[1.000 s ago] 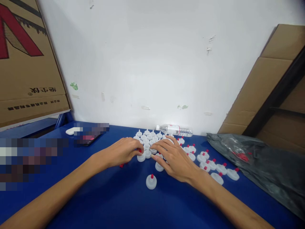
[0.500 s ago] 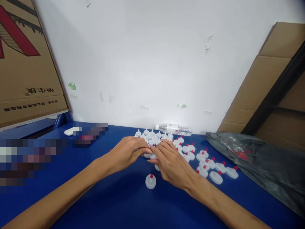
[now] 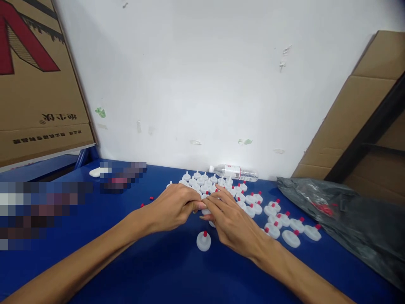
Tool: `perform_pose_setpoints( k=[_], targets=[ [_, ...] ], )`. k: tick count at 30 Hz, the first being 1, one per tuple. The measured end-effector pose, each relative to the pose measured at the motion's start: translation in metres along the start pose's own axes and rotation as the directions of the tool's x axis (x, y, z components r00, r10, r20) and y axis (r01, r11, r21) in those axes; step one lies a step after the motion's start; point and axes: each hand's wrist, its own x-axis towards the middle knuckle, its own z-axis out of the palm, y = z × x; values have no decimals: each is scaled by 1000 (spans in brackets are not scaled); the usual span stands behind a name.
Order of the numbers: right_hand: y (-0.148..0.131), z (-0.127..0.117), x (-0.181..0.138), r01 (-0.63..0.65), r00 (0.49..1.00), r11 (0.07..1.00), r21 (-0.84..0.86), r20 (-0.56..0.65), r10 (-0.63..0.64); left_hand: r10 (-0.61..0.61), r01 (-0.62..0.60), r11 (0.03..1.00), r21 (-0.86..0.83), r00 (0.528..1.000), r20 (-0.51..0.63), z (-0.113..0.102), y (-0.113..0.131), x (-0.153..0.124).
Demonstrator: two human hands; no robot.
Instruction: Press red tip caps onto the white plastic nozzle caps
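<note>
My left hand (image 3: 172,205) and my right hand (image 3: 230,219) meet fingertip to fingertip over a small white nozzle cap (image 3: 205,208) on the blue table (image 3: 158,270). Both hands pinch that cap together; whether a red tip is between my left fingers is hidden. Just in front of them stands a single white cap with a red tip (image 3: 203,241). Behind my hands lies a cluster of plain white caps (image 3: 198,181). To the right sit several white caps with red tips (image 3: 284,223).
A clear water bottle (image 3: 236,172) lies against the white wall. A dark plastic bag (image 3: 344,219) covers the table's right side. Loose red tips (image 3: 151,197) lie left of my hands. Cardboard boxes (image 3: 34,80) lean at left and right.
My hands have drawn together from resting among the caps and now pinch one white cap between them. The view has shifted slightly.
</note>
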Motion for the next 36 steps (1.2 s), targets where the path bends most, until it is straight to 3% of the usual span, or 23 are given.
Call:
perform_pose_setpoints(
  k=[11, 19, 22, 25, 28, 32, 36],
  targets=[
    [10, -3, 2, -222, 973, 968, 116, 96, 212, -167, 134, 964, 230, 977, 130, -27, 5, -2],
    [14, 2, 0, -276, 912, 957, 87, 339, 232, -259, 194, 945, 263, 936, 238, -27, -8, -10],
    [15, 5, -1, -282, 902, 953, 110, 368, 224, -356, 296, 922, 250, 903, 240, -36, -15, -14],
    [16, 3, 0, -262, 928, 957, 125, 305, 215, -457, 397, 886, 239, 830, 319, -42, -21, -18],
    [15, -2, 2, -221, 970, 966, 133, 133, 204, -476, 424, 879, 216, 795, 375, -40, -25, -19],
    [13, -3, 2, -201, 977, 972, 124, -45, 208, -456, 393, 889, 234, 808, 373, -31, -27, -18],
    [13, -1, 1, -188, 979, 975, 115, -60, 196, -411, 330, 904, 274, 848, 336, -27, -24, -14]
  ],
)
